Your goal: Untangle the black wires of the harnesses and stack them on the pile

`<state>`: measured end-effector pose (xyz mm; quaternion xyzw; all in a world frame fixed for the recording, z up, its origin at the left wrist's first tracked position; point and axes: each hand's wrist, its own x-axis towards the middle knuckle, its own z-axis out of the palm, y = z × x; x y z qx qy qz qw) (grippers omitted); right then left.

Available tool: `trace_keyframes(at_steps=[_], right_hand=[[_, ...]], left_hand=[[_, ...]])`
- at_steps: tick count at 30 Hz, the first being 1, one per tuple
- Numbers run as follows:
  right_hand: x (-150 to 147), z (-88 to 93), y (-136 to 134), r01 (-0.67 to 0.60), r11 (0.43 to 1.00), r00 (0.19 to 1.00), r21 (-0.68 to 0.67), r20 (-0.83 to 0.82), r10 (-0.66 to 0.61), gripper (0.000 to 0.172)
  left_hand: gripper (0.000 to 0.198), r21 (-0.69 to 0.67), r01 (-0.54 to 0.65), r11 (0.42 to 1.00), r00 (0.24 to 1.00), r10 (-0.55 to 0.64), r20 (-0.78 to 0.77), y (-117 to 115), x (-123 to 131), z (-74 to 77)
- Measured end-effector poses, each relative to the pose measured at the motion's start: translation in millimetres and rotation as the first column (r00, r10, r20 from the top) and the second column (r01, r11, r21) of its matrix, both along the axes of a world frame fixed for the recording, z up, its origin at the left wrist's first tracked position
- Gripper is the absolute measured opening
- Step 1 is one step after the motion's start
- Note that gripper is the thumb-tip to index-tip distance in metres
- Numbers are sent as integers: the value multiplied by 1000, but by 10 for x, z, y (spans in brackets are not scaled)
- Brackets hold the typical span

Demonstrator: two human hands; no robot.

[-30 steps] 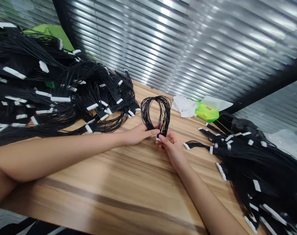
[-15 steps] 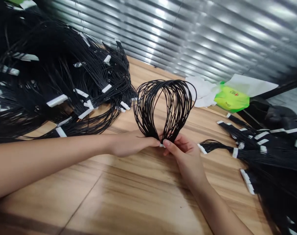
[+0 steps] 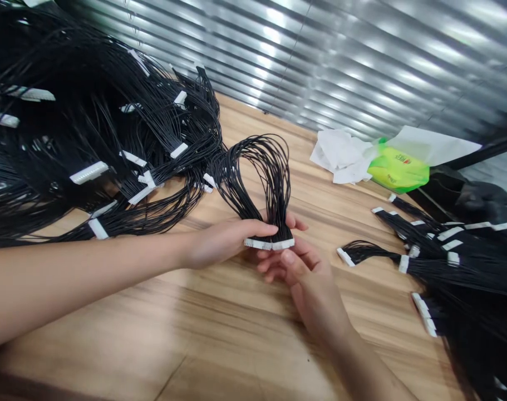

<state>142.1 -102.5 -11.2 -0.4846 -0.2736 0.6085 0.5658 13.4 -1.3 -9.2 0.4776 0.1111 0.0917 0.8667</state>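
Observation:
A looped bundle of thin black wires (image 3: 257,172) stands up from the wooden table (image 3: 220,328), both ends in white connectors (image 3: 269,244) held side by side. My left hand (image 3: 224,240) is closed around the bundle just above the connectors, thumb on top. Just below the connectors is my right hand (image 3: 303,273), fingers curled and touching them from underneath.
A large heap of black wire harnesses with white connectors (image 3: 82,139) fills the left side. A second pile (image 3: 453,262) lies at the right. White paper (image 3: 340,156) and a green packet (image 3: 397,170) sit by the window blinds (image 3: 320,61) at the back.
The loop has narrowed and leaned left. The two white connectors now show together below my left thumb, and my right hand has dropped slightly beneath them.

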Motion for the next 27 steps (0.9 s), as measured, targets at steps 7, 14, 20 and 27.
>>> trace_keyframes(at_steps=[7, 14, 20, 27], right_hand=[[-127, 14, -63, -12, 1000, 997, -17, -72, 11, 11], [-107, -24, -68, 3, 999, 1000, 44, 24, -4, 14], [-137, -31, -72, 74, 997, 997, 8, 34, -74, 19], [3, -77, -44, 223, 971, 972, 83, 51, -227, 12]], left_hand=[[35, -1, 81, 997, 997, -81, 5, -11, -23, -4], [27, 168, 57, 984, 998, -53, -30, 3, -60, 65], [25, 205, 73, 976, 996, -61, -63, -22, -55, 69], [35, 617, -401, 678, 892, 443, 93, 40, -76, 55]])
